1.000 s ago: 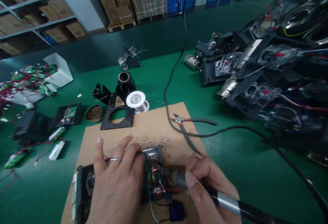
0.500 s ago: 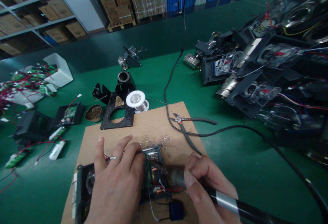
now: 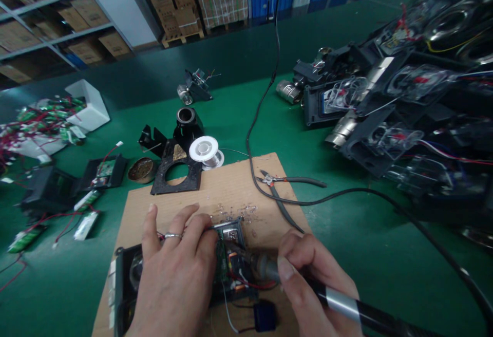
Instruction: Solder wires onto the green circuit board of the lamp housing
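Note:
My right hand [image 3: 314, 285] grips a soldering iron [image 3: 341, 303], its tip angled left into an opened dark electronic housing [image 3: 124, 285]. Across the middle of that housing lies my left hand [image 3: 177, 270], fingers bent over a green circuit board [image 3: 222, 260] and steadying it; the thumb and fingertips are hidden. Near the iron's tip sit a black component with orange tape [image 3: 238, 264] and red wires. A small blue block [image 3: 265, 316] hangs on wires by the housing's lower edge. Everything rests on a cardboard sheet [image 3: 227, 190].
Wire cutters [image 3: 273, 180] lie spread under a black cable [image 3: 314, 203]. Behind the cardboard stand a solder spool [image 3: 204, 149], a black iron stand [image 3: 185, 172] and a round tin [image 3: 141, 170]. Battery packs [image 3: 46, 111] pile up left; metal-fitted housings [image 3: 385, 95] crowd the right.

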Motion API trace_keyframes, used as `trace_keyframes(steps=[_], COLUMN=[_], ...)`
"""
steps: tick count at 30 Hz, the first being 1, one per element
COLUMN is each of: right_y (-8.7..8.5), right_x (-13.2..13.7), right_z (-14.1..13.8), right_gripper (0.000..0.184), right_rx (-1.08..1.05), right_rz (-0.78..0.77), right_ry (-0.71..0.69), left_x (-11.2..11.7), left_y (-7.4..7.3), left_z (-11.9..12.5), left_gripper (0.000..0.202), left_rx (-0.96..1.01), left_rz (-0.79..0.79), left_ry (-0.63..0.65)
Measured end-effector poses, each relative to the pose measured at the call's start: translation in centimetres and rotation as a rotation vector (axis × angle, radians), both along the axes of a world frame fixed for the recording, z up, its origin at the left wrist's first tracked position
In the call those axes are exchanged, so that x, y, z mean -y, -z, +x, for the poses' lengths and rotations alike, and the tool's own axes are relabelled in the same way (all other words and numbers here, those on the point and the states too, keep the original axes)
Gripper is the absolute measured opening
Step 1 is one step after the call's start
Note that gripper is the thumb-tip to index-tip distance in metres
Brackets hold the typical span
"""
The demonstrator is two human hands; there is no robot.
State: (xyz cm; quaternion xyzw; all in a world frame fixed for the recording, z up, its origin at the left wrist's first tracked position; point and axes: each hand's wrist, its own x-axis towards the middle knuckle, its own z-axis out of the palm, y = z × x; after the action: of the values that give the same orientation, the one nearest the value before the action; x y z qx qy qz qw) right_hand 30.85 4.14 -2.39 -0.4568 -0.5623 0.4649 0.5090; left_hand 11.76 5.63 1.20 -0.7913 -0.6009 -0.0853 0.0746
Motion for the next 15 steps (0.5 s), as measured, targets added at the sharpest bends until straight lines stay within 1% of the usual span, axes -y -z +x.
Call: trace_keyframes(steps=[3, 5, 8, 11, 15], right_y=[1.1, 1.4, 1.4, 1.2, 1.2], right_x=[0.6, 0.9, 0.9, 0.8, 0.8], right_z=[-0.1, -0.1, -0.1, -0.2, -0.2], right_gripper=[0.024, 0.025, 0.027, 0.027, 0.027], right_rx=[-0.111, -0.145, -0.161, -0.167, -0.184], right_rz=[-0.040, -0.060, -0.071, -0.097, -0.087], right_ry=[0.016, 0.006, -0.005, 0.014, 0.013], left_x=[0.0, 0.0, 0.1, 0.1, 0.1], left_y=[0.0, 0.0, 0.0, -0.2, -0.2], left_z=[-0.1, -0.2, -0.3, -0.3, -0.3], left_gripper=[0.039, 0.040, 0.039, 0.038, 0.039], left_rx=[-0.013, -0.020, -0.021, -0.030, -0.015], left_rz=[0.001, 0.005, -0.011, -0.031, -0.009], left_ry=[0.009, 0.010, 0.000, 0.004, -0.002])
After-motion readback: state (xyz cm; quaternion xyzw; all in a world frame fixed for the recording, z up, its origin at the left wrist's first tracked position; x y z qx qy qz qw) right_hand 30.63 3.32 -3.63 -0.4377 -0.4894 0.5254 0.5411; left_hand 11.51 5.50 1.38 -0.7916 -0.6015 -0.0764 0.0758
